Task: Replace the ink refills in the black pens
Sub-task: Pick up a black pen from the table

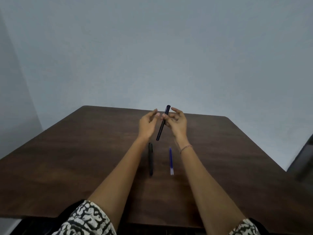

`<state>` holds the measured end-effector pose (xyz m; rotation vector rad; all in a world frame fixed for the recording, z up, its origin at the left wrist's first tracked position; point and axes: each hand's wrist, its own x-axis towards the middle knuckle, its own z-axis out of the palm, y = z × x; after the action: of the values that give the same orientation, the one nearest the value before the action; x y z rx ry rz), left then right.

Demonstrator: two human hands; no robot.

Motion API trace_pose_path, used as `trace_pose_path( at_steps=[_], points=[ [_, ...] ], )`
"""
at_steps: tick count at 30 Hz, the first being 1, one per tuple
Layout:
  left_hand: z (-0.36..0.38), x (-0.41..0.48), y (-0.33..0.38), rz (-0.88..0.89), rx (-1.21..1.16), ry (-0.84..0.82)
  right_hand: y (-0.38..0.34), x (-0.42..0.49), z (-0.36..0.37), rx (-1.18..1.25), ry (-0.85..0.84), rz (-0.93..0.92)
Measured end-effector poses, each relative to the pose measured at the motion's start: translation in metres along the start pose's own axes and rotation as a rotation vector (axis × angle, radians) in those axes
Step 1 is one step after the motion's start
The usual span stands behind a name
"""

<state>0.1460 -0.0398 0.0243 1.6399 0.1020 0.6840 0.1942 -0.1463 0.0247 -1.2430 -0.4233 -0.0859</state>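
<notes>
Hands raised over table (84, 141) | right hand (177, 122) pinches pen (163, 123), tilted | left hand (148, 123) loosely open beside it | second pen (150, 160), refills (171, 160) lie below

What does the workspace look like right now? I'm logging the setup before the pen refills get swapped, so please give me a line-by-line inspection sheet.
Surface: dark brown wooden table, bare apart from the job's things.
Job's things: one slim black capped pen held tilted above the table; a second black pen lying flat; thin blue ink refills lying to its right, apart from it.
Clutter: nothing seen.
Grippers: right hand pinches the raised pen; left hand open beside it, contact unclear.
Cables: nothing seen.
Surroundings: plain pale grey wall; blurred dark object at the right edge.
</notes>
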Motion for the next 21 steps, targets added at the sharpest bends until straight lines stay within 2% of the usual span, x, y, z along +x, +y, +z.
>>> trace_pose_path(
  at_steps=[2,8,13,17,21],
  points=[
    [0.007,0.007,0.0,-0.058,-0.223,0.023,0.008,0.003,0.002,0.036,-0.012,0.01],
    [0.008,0.017,-0.015,-0.187,-0.372,-0.031,0.025,0.004,-0.003,0.054,-0.04,0.032],
    [0.012,0.015,-0.02,-0.204,-0.402,0.107,0.026,0.0,0.001,0.048,-0.064,0.056],
    [0.013,0.006,-0.023,-0.195,-0.532,0.226,0.026,-0.006,0.003,0.113,-0.136,0.104],
    [0.0,0.005,-0.022,-0.197,-0.729,0.269,0.025,-0.013,0.008,-0.056,-0.241,0.164]
  ],
)
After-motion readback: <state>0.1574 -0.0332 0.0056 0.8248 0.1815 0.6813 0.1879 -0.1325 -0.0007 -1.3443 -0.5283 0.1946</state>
